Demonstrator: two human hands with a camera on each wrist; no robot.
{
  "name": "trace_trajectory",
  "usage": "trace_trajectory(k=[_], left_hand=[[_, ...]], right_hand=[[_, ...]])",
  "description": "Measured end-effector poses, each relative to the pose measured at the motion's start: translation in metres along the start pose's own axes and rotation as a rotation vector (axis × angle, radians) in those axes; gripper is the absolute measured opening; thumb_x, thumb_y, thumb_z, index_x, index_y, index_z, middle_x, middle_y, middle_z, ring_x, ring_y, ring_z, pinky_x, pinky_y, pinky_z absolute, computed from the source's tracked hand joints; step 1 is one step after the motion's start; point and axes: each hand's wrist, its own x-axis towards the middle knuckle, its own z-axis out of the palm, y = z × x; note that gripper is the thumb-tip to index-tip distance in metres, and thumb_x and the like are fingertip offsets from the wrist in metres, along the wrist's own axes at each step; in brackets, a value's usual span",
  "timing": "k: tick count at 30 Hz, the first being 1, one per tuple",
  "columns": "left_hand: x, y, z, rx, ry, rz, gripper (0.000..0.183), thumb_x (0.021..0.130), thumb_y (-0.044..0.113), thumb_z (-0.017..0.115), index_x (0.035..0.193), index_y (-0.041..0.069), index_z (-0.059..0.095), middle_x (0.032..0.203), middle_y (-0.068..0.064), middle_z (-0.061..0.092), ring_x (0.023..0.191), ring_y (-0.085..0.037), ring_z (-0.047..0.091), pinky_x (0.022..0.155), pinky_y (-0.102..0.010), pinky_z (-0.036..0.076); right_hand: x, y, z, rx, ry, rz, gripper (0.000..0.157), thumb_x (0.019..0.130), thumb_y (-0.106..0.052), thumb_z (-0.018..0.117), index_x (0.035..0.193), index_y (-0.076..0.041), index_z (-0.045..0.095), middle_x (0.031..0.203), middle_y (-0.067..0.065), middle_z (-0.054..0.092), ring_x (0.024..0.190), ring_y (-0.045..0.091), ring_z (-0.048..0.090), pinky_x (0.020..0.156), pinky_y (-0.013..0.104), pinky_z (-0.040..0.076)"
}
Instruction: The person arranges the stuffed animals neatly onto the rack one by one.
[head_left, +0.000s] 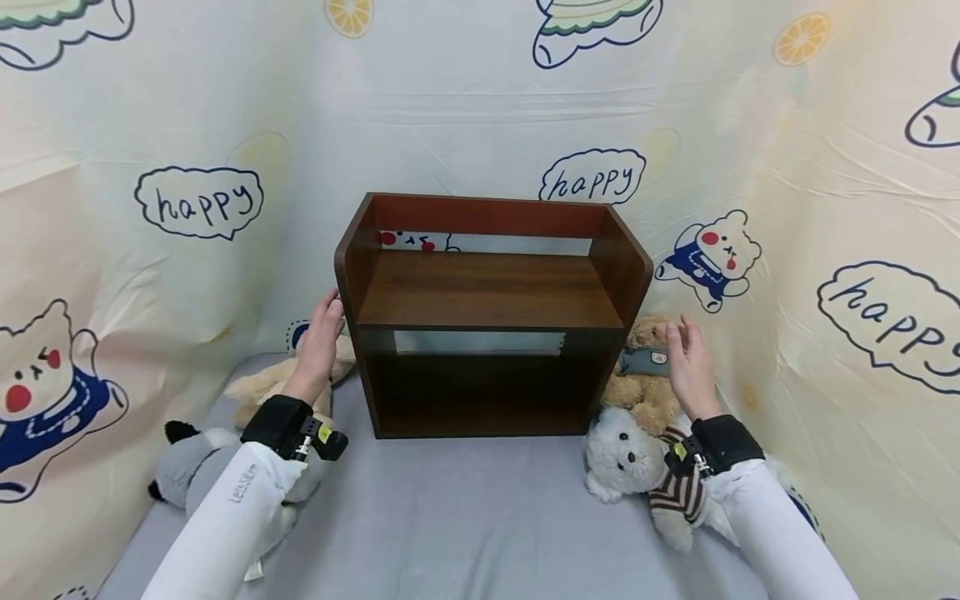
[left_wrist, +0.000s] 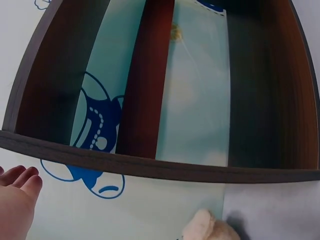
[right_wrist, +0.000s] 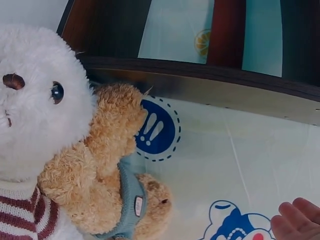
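A dark brown wooden shelf (head_left: pixel 487 292) with two tiers stands upright on the grey cloth between my hands. My left hand (head_left: pixel 321 346) is raised at its left side, fingers straight and fingertips right by the side panel. In the left wrist view the left hand (left_wrist: pixel 17 202) shows just outside the panel's front edge. My right hand (head_left: pixel 690 367) is held up to the right of the shelf, apart from it, with straight fingers and nothing in it. The right wrist view catches the fingers (right_wrist: pixel 296 220) at the lower right corner.
Right of the shelf, a brown teddy bear (head_left: pixel 637 392) sits behind a white plush bear (head_left: pixel 626 454) in a striped top. On the left lie a beige plush toy (head_left: pixel 258 387) and a grey-and-white plush (head_left: pixel 202 467). Printed cloth (head_left: pixel 450 108) hangs behind and at both sides.
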Motion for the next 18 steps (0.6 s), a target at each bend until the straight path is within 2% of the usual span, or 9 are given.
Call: trace_trajectory(k=[8,13,18], left_hand=[[0.001,0.000,0.002,-0.053,-0.001,0.022,0.069,0.096,0.052,0.023,0.147,0.012,0.001,0.152,-0.012,0.002,0.137,-0.036,0.008,0.107,-0.054,0.006],[0.001,0.002,0.005,-0.060,-0.024,0.021,0.069,0.096,0.051,0.023,0.147,0.010,0.000,0.152,-0.013,0.003,0.138,-0.031,0.005,0.109,-0.049,0.007],[-0.004,0.017,0.009,-0.077,-0.052,-0.008,0.067,0.098,0.046,0.021,0.146,0.005,-0.001,0.151,-0.017,0.003,0.138,-0.032,0.003,0.109,-0.050,0.005]], right_hand=[[-0.001,-0.009,-0.007,0.013,-0.033,-0.014,0.061,0.099,-0.041,0.025,0.143,0.001,0.019,0.137,0.031,0.033,0.124,0.044,0.033,0.099,0.055,0.027],[-0.003,-0.014,-0.014,0.010,-0.103,-0.020,0.063,0.099,-0.042,0.025,0.143,0.003,0.017,0.141,0.030,0.026,0.125,0.046,0.030,0.099,0.058,0.026],[-0.006,-0.017,-0.025,-0.021,-0.197,-0.022,0.063,0.100,-0.040,0.023,0.142,0.005,0.014,0.140,0.033,0.024,0.125,0.049,0.028,0.098,0.060,0.024]])
